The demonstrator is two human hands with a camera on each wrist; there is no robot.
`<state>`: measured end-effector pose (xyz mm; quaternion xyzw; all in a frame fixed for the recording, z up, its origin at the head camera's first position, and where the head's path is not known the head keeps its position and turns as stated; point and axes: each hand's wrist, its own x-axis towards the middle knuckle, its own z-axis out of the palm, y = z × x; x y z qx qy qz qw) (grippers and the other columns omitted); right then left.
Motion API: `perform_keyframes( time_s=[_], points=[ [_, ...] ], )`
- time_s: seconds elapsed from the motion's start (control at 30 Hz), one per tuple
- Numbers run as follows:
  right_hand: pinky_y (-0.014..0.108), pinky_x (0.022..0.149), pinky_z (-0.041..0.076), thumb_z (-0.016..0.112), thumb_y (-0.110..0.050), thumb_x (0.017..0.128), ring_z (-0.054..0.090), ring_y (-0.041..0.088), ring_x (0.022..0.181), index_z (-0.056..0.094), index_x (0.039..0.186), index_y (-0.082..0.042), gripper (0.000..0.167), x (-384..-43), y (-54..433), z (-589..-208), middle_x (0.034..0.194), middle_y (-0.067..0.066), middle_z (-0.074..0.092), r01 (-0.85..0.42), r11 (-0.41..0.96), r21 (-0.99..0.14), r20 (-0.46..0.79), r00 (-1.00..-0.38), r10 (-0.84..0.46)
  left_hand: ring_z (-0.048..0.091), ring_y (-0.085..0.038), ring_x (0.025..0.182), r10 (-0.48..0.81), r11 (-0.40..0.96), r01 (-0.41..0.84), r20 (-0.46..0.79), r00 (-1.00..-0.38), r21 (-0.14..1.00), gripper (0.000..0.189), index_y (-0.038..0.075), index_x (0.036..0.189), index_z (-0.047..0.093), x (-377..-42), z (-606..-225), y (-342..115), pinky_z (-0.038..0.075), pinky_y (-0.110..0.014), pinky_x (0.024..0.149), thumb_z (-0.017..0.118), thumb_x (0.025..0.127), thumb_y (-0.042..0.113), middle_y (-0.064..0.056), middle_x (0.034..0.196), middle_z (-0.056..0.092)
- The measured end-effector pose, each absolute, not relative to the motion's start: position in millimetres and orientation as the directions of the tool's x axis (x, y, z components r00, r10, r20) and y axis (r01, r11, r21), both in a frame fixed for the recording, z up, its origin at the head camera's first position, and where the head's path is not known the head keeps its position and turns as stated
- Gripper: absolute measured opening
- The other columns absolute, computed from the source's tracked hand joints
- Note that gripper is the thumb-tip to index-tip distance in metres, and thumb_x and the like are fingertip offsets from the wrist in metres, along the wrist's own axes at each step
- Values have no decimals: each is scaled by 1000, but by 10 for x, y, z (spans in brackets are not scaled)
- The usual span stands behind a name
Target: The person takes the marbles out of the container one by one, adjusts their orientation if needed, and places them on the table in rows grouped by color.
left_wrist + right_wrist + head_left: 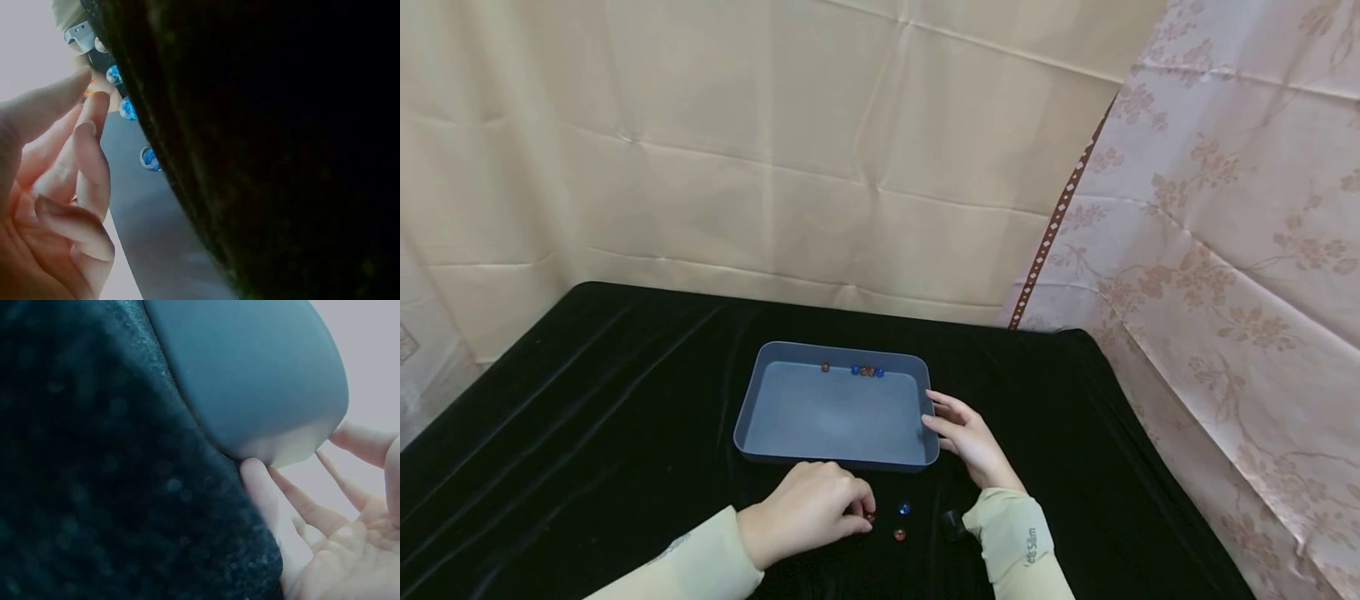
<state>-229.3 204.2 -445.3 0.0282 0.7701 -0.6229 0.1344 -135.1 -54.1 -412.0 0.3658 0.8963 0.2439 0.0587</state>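
The left hand [823, 506] is low in front of the tray, pinching a reddish-brown marble [870, 517] between thumb and fingertips; in the left wrist view the marble shows as an orange glint [92, 88]. Just right of it, a blue marble [905, 507] and a reddish marble [900, 535] lie on the black cloth. At the right side of the blue-grey tray [827, 421], the right hand [970, 442] grips the rim, its lower fingers against the outer wall [275, 425]. Along the tray's far wall sit several blue [880, 372] and brown marbles [825, 367].
Black cloth [587, 433] covers the table. A small black object [953, 525] is beside the right sleeve. A cream curtain [737, 167] hangs behind the table, with a floral curtain [1225, 250] on the right. More blue marbles [128, 108] show in the left wrist view.
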Motion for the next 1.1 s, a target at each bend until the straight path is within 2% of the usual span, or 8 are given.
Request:
perform_keyframes(
  time_s=[0.37,0.73,1.1],
  points=[
    [44,97,53,64,-21,96,61,27,118,51,143,-16,49,-2292,2046,-4452,147,19,47,205,226,-952,-237,-963,-128,56,11,63,708,633,629,-9,-706,452,5,25,90,74,-1374,-4157,-471,46,-13,61,77,86,27,19,73,69],
    [45,98,52,65,-22,96,61,26,117,52,143,-16,49,-2289,2037,-4450,146,19,48,198,231,-953,-231,-965,-126,55,11,61,715,642,651,-10,-699,405,5,25,88,75,-1393,-4197,-440,45,-13,58,77,86,29,19,71,67],
    [48,99,51,66,-23,95,60,28,120,53,142,-16,49,-2283,2035,-4455,145,19,50,203,231,-952,-233,-966,-115,54,11,60,723,638,656,-20,-691,404,5,24,89,75,-1384,-4165,-442,44,-12,58,77,86,27,20,70,67]
  ],
)
